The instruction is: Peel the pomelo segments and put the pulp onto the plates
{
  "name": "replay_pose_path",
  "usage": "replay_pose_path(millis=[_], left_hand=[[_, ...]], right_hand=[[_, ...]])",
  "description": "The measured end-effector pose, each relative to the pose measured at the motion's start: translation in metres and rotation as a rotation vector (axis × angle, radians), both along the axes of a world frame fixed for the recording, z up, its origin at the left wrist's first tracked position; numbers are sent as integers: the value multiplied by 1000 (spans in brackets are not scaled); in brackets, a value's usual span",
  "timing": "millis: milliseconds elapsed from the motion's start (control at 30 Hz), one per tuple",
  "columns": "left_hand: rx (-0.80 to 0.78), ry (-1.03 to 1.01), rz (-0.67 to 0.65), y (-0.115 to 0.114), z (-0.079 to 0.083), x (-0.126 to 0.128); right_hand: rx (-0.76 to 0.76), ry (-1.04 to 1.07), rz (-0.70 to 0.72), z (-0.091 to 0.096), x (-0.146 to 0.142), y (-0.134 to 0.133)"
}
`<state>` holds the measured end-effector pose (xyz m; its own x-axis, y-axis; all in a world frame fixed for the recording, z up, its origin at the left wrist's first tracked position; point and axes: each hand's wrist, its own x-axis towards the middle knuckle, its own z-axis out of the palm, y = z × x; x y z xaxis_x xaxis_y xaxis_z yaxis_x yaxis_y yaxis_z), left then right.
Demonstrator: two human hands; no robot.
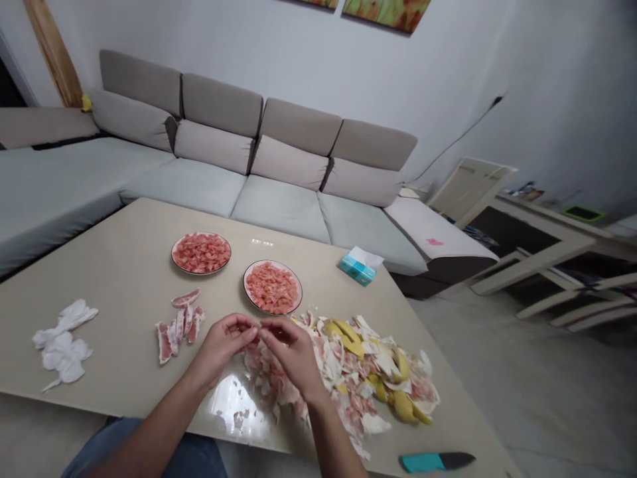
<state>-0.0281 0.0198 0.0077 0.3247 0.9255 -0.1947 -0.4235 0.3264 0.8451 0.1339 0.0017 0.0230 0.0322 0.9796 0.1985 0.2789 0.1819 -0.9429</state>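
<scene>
My left hand (225,340) and my right hand (293,353) meet over the beige table (119,265), fingertips pinched together on a small piece of pink pomelo flesh that is mostly hidden by the fingers. Under and to the right of them lies a big heap of white pith and yellow peel scraps (368,372). Left of my left hand rest a few unpeeled pomelo segments (179,322). Beyond the hands stand two plates of peeled pink flesh, one on the left (201,253) and one nearer (272,287).
Crumpled white tissues (64,342) lie at the table's left. A teal tissue pack (359,265) sits at the far right, and a knife with a teal handle (435,461) by the near right edge. A grey corner sofa (223,159) stands behind the table.
</scene>
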Motion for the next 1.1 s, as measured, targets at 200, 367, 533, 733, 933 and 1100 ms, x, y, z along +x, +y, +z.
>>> replay_pose_path(millis=[200,367,533,733,933,1100], left_hand=[[-9,36,-45,-3,2,2],[-10,30,-82,-3,2,1],[-36,0,-99,-3,2,-1],[-105,-98,-108,0,-2,-3],[-89,-76,-57,5,-9,-3],[-87,-27,-11,7,-10,-2]], right_hand=[[-16,40,-11,-1,-6,-14],[-82,148,9,-5,0,-12],[-196,345,48,-10,2,-12],[-208,320,27,-20,4,-3],[-37,108,-207,-27,26,58],[72,-3,-269,-17,34,64]])
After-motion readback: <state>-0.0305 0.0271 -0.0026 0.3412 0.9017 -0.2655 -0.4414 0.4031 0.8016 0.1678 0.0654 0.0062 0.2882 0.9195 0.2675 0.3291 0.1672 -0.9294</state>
